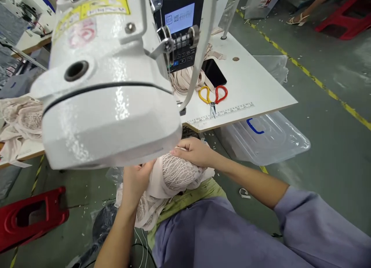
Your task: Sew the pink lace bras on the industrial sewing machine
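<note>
A beige lace bra (181, 171) lies across my lap, in front of and partly under the white sewing machine head (113, 121). My right hand (195, 152) is closed on the upper edge of its lace cup, thumb and fingers pressed together. On the other side my left hand (137, 181) grips the bra's plain fabric band, thumb on top. The machine head covers the left fingertips. More lace and fabric hang down below my left hand. The needle area is hidden behind the machine head.
On the white table (246, 82) lie scissors (213, 100) with yellow and red handles, a black phone (213, 73) and coiled beige strap (185, 80). A control screen (180, 19) stands behind. A clear plastic bin (266, 140) sits below right, a red stool (31, 217) left.
</note>
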The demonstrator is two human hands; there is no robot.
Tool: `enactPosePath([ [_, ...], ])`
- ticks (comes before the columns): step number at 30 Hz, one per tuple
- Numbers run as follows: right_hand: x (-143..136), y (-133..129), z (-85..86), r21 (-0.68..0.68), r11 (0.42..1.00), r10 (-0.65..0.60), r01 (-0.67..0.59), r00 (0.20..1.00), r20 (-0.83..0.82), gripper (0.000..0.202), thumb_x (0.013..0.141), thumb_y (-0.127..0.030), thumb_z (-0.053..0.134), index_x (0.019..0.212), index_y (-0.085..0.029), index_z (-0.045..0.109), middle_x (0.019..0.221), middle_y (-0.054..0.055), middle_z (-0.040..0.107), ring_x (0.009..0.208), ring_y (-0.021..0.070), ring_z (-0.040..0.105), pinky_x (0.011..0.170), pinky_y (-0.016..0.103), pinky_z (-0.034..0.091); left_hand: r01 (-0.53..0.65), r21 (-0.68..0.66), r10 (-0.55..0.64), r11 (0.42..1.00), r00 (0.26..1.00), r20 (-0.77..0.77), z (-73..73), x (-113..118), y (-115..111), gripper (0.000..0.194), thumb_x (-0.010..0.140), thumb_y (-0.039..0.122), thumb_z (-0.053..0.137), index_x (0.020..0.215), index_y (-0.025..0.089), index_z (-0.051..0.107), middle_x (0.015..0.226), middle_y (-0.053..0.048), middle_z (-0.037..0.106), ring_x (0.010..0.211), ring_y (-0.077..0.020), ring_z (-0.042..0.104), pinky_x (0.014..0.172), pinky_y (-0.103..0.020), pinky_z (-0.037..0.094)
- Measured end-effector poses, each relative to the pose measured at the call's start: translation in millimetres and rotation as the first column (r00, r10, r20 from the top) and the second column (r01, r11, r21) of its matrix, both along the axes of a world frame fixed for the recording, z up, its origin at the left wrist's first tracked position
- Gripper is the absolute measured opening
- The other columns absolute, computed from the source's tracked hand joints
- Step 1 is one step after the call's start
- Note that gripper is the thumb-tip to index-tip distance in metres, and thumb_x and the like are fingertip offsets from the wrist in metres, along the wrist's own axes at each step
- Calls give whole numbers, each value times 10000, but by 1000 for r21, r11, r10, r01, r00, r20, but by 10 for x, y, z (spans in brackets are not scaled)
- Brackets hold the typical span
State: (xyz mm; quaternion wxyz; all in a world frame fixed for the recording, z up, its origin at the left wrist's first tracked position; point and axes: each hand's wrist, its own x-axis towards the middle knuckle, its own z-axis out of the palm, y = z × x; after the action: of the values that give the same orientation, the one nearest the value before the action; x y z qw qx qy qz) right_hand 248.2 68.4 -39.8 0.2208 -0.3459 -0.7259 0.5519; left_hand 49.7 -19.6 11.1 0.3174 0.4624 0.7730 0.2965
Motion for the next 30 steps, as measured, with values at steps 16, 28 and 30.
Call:
enactPosePath([
  [16, 120, 33, -560, -281, 948, 103, -150, 979, -175, 768, 782, -767, 627, 1256, -163, 603, 1156, 116, 670, 1076, 270, 611, 933, 375, 481, 37, 92, -31, 995, 997, -74, 23, 9, 73, 394, 765, 338, 596, 513, 228, 314, 459, 41, 278, 547, -116, 336, 452, -217, 249],
  [28, 583, -362, -1082, -664, 703, 65, -255, 953, -297, 403, 814, -510, 763, 867, -111, 739, 786, 28, 702, 709, 112, 613, 724, 246, 496, 43, 54, -38, 998, 996, -81, -50, -126, -25, 399, 832, 371, 605, 519, 213, 414, 491, 39, 391, 541, -116, 394, 507, -229, 310],
  [30, 614, -402, -1004, -674, 705, 14, -220, 955, -297, 398, 803, -509, 771, 856, -116, 740, 767, 27, 704, 713, 121, 628, 726, 250, 506, 54, 53, -50, 997, 996, -79, -39, -102, -18, 361, 846, 372, 599, 547, 205, 486, 515, 22, 476, 587, -138, 488, 547, -233, 363],
])
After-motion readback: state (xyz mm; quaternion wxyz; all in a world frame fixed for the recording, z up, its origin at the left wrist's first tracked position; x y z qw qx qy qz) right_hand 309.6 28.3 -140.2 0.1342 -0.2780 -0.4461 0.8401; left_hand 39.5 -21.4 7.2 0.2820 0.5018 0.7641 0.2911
